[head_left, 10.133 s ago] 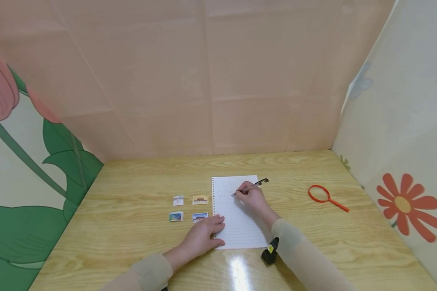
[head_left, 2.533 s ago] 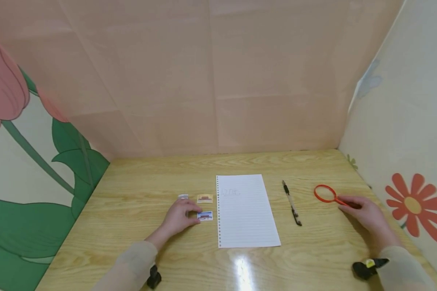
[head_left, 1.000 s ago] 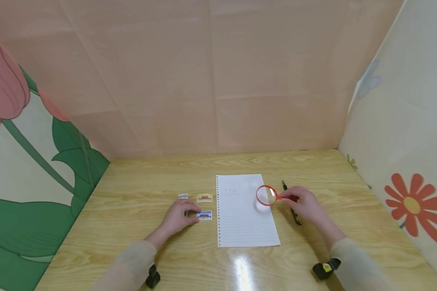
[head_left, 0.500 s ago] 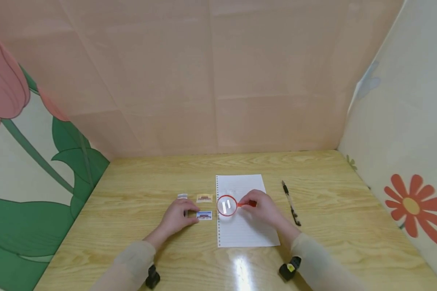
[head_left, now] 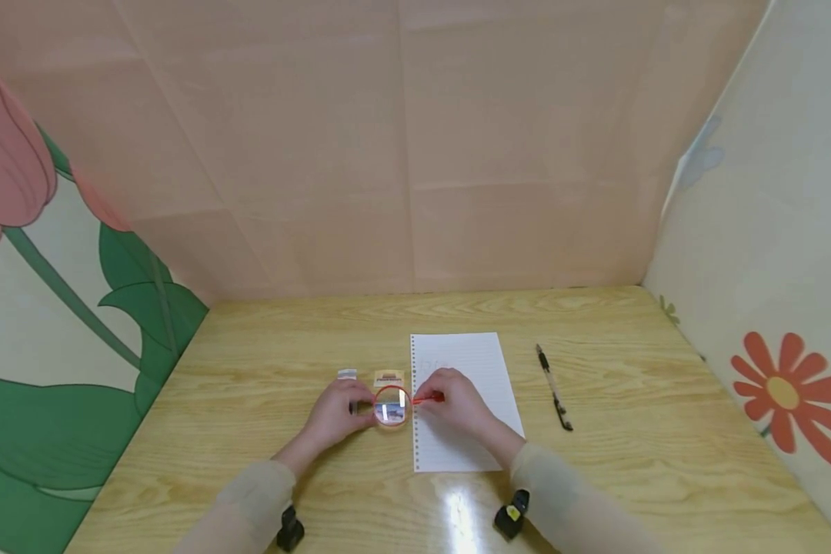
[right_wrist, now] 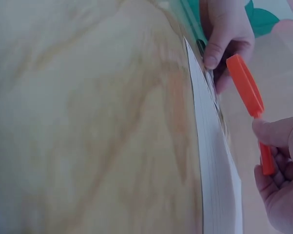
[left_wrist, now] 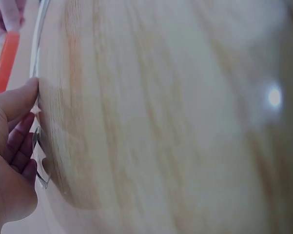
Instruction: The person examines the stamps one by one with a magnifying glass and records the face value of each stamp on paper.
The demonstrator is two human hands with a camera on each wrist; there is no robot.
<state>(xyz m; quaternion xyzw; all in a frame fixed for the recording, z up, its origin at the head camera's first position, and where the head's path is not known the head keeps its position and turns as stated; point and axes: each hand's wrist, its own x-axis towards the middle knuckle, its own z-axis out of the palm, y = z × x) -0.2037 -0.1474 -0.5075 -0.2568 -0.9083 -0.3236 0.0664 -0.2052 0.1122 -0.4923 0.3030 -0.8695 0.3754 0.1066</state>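
My right hand (head_left: 453, 402) pinches the handle of a red magnifying glass (right_wrist: 244, 85) between thumb and fingers. Its round lens is raised off the table over a blue picture stamp (head_left: 390, 412), which shows through the glass. At that stamp's left edge are the thumb and index fingertips of my left hand (head_left: 335, 409), spread apart and touching the table beside it. Just behind the lens lies a yellow stamp (head_left: 389, 376). A grey-white stamp (head_left: 347, 374) pokes out past my left knuckles, and the green-blue stamp is mostly hidden beneath that hand.
A lined, hole-punched sheet (head_left: 467, 351) with faint handwriting lies under my right hand and forearm. Right of it rests a black-and-clear pen (head_left: 554, 388). The wooden table (head_left: 637, 462) meets a pink backdrop behind and flowered panels at both sides.
Ten seconds ago my right hand was writing with the pen, now laid right of the sheet. It has since taken the magnifying glass leftward over the stamp. My left hand left the sheet for the stamps.
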